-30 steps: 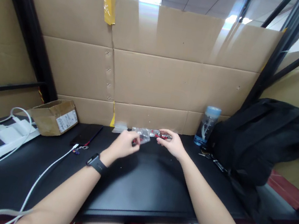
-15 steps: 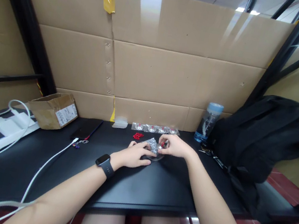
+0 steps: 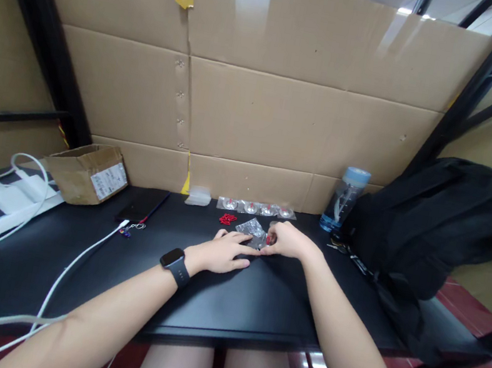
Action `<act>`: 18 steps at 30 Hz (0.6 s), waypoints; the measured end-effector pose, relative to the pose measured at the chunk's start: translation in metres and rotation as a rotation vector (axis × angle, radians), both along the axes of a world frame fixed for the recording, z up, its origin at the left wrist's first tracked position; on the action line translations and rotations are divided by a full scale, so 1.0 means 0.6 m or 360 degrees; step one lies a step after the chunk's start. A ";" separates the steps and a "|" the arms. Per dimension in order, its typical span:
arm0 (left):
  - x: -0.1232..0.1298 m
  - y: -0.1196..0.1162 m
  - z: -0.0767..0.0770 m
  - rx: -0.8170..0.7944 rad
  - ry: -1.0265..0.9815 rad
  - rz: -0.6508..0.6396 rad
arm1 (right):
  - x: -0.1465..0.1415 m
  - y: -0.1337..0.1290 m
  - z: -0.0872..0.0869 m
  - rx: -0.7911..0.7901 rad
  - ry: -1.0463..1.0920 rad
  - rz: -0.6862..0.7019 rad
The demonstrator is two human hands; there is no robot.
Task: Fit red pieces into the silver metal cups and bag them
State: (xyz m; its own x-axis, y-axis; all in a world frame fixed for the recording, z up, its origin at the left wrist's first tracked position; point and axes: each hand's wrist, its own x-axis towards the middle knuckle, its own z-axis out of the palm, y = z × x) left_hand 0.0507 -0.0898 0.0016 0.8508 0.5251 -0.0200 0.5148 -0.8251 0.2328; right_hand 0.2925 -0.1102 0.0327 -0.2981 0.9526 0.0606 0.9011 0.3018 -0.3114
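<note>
My left hand [image 3: 227, 253] lies palm down with fingers spread, its fingertips on the near edge of a crinkled clear plastic bag [image 3: 253, 231]. Just right of the bag, my right hand [image 3: 286, 240] pinches a small item with a red part [image 3: 270, 239], largely covered by the fingers. Behind the bag is a small pile of red pieces [image 3: 227, 219]. Farther back, several clear packets with round items [image 3: 250, 208] form a row along the cardboard wall.
A folded clear plastic piece [image 3: 199, 196], an open cardboard box [image 3: 86, 175], a dark phone-like slab [image 3: 140, 206] and white cables [image 3: 86, 251] are leftward. A water bottle [image 3: 344, 200] and black backpack [image 3: 439, 224] stand right.
My right hand has drawn the red-tipped item slightly off the plastic bag, which now shows more of its surface. The camera view has tilted down a little.
</note>
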 end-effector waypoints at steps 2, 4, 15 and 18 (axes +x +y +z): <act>0.000 0.001 0.001 -0.0006 -0.0002 0.0000 | -0.002 0.002 -0.003 0.0054 0.0025 0.0019; 0.001 0.000 0.002 -0.0008 -0.0004 0.0009 | 0.001 0.002 -0.002 0.0063 0.0052 0.0066; -0.002 0.002 0.005 -0.0066 -0.0050 -0.0051 | 0.012 0.014 -0.013 0.0021 0.0235 0.0084; -0.002 0.003 0.006 -0.0093 -0.0072 -0.0065 | 0.009 0.020 -0.020 -0.0037 0.0385 0.0127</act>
State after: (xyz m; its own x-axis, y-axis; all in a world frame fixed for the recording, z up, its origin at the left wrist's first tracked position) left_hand 0.0496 -0.0879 0.0052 0.8723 0.4889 -0.0106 0.4687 -0.8296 0.3034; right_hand 0.2977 -0.0984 0.0206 -0.3522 0.9285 0.1178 0.7732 0.3595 -0.5225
